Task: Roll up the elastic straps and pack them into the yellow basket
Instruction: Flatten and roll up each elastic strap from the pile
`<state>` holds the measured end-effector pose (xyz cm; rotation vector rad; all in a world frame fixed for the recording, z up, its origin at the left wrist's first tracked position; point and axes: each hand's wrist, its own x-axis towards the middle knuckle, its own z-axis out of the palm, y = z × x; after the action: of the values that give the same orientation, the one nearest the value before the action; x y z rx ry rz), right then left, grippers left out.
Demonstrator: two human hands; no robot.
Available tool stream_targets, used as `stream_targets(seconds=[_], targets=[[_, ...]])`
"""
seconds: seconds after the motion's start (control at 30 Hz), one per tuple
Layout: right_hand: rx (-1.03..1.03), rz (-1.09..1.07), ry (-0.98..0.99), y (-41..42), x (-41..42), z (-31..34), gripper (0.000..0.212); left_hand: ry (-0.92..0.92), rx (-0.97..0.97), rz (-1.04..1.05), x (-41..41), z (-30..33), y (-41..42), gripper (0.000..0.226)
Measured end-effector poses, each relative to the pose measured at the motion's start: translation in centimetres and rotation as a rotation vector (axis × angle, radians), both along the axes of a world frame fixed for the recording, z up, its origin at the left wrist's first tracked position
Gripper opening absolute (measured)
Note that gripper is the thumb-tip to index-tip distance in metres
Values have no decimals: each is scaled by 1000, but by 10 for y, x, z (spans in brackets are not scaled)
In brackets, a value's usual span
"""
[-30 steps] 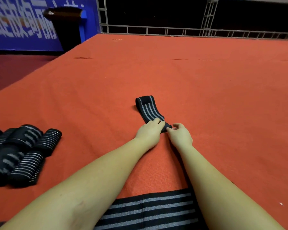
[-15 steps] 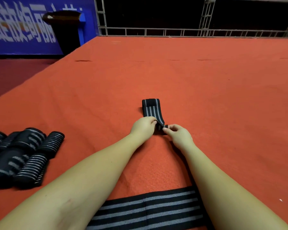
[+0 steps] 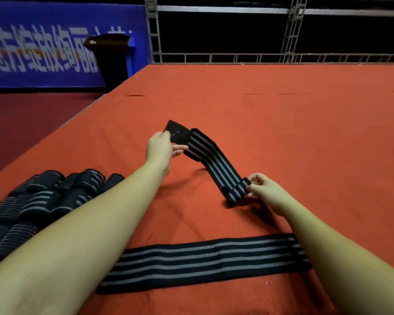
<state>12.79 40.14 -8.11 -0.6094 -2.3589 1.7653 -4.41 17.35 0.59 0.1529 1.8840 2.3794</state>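
A black elastic strap with grey stripes (image 3: pixel 214 163) is stretched in the air above the orange surface. My left hand (image 3: pixel 160 147) pinches its far end, where a plain black patch shows. My right hand (image 3: pixel 263 189) pinches the near end, which is folded over into a small roll. A second striped strap (image 3: pixel 203 261) lies flat across the surface close to me, partly under my forearms. The yellow basket is not in view.
Several rolled-up straps (image 3: pixel 43 201) are piled at the left edge of the orange carpeted platform (image 3: pixel 282 133). Beyond its left edge are a lower dark red floor, a dark bin (image 3: pixel 110 55) and a blue banner. A metal truss rail runs along the far edge.
Both hands were together on the strap's near end on the surface. Now the left hand has moved to the far end and lifted it, and the right hand has drawn right.
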Motion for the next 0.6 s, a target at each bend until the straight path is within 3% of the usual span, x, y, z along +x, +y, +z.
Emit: stream_targets(seconds=[0.13,0.37,0.43,0.5,0.6], targets=[[238,120,-130,-3,15,24,33,-9,61,66,10,11,-43,21],[399,82,-339,-12,34,36,20,-70,118,141,22,8,-99,17],[385,33,-354,-19,37,31,24,-74,113,140,27,6,-107,16],[518,19,-389,-25,40,27,27,-69,127,147,33,7,-114,15],[595,-140,-309,-25,41,25,12,-85,177,174,38,6,-129,16]])
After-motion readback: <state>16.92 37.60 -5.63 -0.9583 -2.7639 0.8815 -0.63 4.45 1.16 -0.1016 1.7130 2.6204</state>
